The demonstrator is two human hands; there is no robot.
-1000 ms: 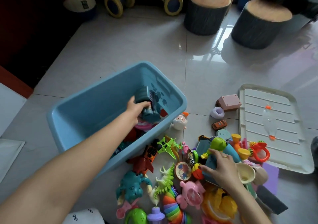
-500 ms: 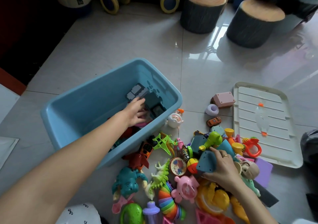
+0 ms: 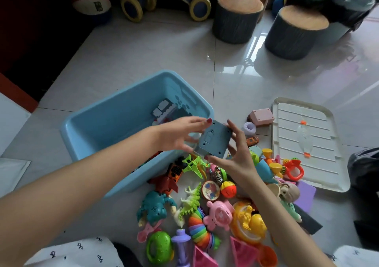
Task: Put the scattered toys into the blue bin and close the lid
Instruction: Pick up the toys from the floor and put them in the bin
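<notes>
- We now hold the grey-blue toy block (image 3: 213,139) over the blue bin (image 3: 114,121) rim; earlier it sat among the floor toys.
- Our right hand (image 3: 235,155) pinches it.
- Our left hand (image 3: 180,135), out of the bin, touches it with fingers spread.
- The lid (image 3: 307,143) lies on the floor, unmoved.

Open blue bin (image 3: 114,123) beside scattered toys (image 3: 205,205); white lid (image 3: 320,149) flat on floor.

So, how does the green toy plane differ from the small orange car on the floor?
The green toy plane is bright green with wings and lies beside the blue bin. The small orange car is orange, smaller, and lies nearer the white lid. Both rest on the floor, in neither hand.
</notes>
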